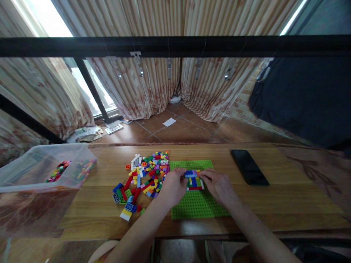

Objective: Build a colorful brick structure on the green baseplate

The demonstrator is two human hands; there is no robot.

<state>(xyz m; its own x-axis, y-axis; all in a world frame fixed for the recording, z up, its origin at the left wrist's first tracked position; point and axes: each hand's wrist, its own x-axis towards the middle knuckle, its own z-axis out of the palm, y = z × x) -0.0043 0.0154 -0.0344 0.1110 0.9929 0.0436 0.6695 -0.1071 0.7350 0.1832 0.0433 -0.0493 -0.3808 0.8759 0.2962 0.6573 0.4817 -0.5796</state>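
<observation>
A small build of toy building bricks (195, 181) in blue, green, yellow, red and white sits over a green studded baseplate (192, 210). My left hand (174, 185) is closed at the build's left edge, thumb and fingers pinched against it. From the right, my right hand (219, 185) pinches at its upper right corner, by an orange brick. Whether a separate small brick lies hidden under the fingertips is too small to make out. Just left of the baseplate spreads a pile of loose bricks (149, 171) in many colours, partly behind my left hand.
A black phone (249, 167) lies right of the baseplate on the wooden table (290, 197). At the left table end stands a clear plastic bin (24, 164) with bricks inside. A dark horizontal bar (175, 46) crosses beyond the table, before striped curtains (137, 87).
</observation>
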